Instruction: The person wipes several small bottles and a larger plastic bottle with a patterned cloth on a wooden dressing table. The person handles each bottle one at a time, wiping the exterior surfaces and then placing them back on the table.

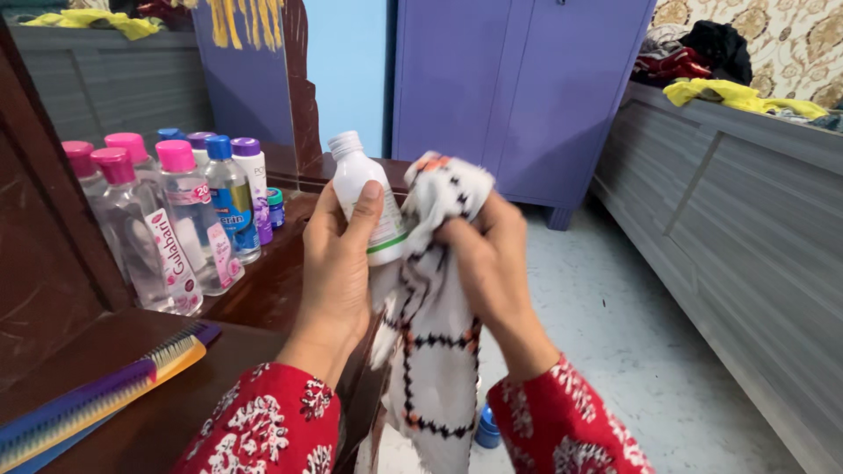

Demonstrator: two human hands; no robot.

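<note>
Holding a white bottle (362, 197) upright, long axis near vertical, the left hand (338, 272) wraps it with fingers curled and thumb pressed on its front. The right hand (492, 263), just to its right, pinches a white patterned cloth (430, 333) bunched against the bottle's side. Pink-capped clear bottles (167, 228) stand well left on the dark wooden dresser (263, 298), a comb (97, 395) nearer; nothing lies between the hands.

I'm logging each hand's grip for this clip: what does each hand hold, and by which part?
The left hand grips the white bottle around its body, below the cap. The right hand bunches the patterned cloth near its top end.
</note>
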